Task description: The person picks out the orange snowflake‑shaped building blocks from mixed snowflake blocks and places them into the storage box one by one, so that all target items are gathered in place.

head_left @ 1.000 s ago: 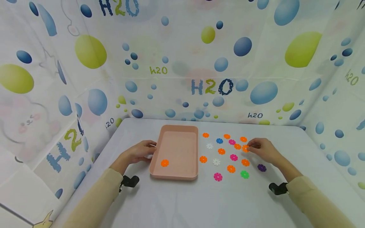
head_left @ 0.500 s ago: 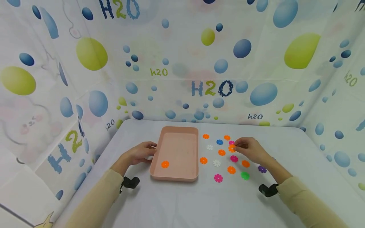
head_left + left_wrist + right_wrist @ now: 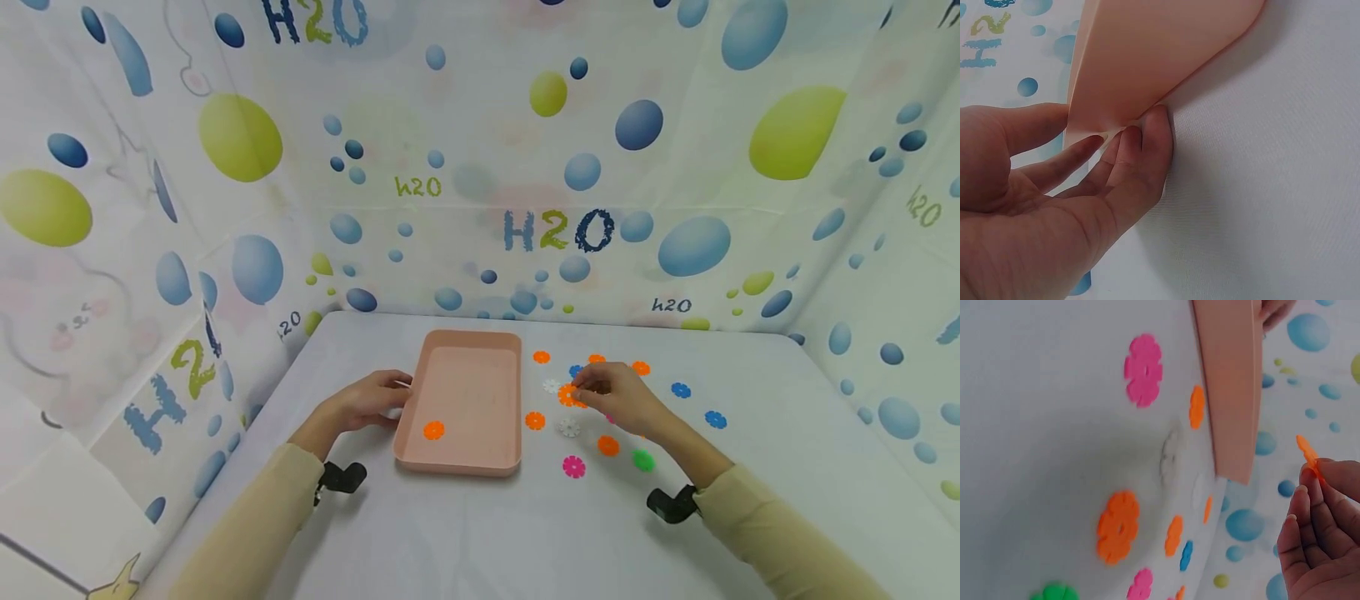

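Observation:
My right hand (image 3: 618, 393) pinches an orange notched plastic disc (image 3: 1307, 452) between thumb and fingertips, raised above the table in the right wrist view. Under and around that hand lie several more flower-shaped discs, among them a pink one (image 3: 573, 467), a green one (image 3: 643, 460) and a white one (image 3: 569, 427). My left hand (image 3: 372, 400) holds the left side of a pink tray (image 3: 514, 442); in the left wrist view its thumb is at the rim and its fingertips are against the outer wall. One orange disc (image 3: 433, 430) lies inside the tray, near its front.
A white cloth (image 3: 465, 533) covers the table. Two blue discs, the nearer one (image 3: 716, 419) included, lie to the right of my right forearm. Behind the table hangs a patterned curtain (image 3: 480, 167), which also runs along both sides.
My right hand has moved left with the orange disc, from the right part of the spread toward the tray. Blue discs behind its arm have come into view. My left hand stays on the tray.

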Tool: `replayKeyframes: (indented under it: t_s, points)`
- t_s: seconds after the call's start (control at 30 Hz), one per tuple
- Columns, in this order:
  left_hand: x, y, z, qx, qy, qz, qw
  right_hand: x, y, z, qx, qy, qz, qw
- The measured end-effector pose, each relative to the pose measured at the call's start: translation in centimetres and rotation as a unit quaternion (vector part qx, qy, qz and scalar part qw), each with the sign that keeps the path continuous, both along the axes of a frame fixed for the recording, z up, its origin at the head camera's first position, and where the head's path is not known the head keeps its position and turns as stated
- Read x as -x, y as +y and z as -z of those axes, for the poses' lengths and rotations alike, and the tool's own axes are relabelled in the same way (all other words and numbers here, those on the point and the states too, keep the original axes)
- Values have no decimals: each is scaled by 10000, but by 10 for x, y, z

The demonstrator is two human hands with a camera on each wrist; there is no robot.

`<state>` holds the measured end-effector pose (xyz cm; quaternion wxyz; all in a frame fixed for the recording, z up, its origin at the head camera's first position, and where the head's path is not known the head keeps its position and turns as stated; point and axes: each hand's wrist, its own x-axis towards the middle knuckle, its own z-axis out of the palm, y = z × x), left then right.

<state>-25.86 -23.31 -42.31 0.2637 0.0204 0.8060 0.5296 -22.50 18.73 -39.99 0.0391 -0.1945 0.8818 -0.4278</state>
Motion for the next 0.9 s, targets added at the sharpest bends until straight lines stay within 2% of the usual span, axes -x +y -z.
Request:
replayKeyframes:
  t_s: [0.33,0.63,0.9]
  points:
    - [0,1,-1,42,-44,5,10000,3,-36,0,-103,64,-228,9997]
    - [0,2,-3,119,-75,-3,9999,10,-73,4,248,46,-657,9975]
    - [5,-1,1,-117,-101,79,9998,12,-107,13,358,37,-900,9953]
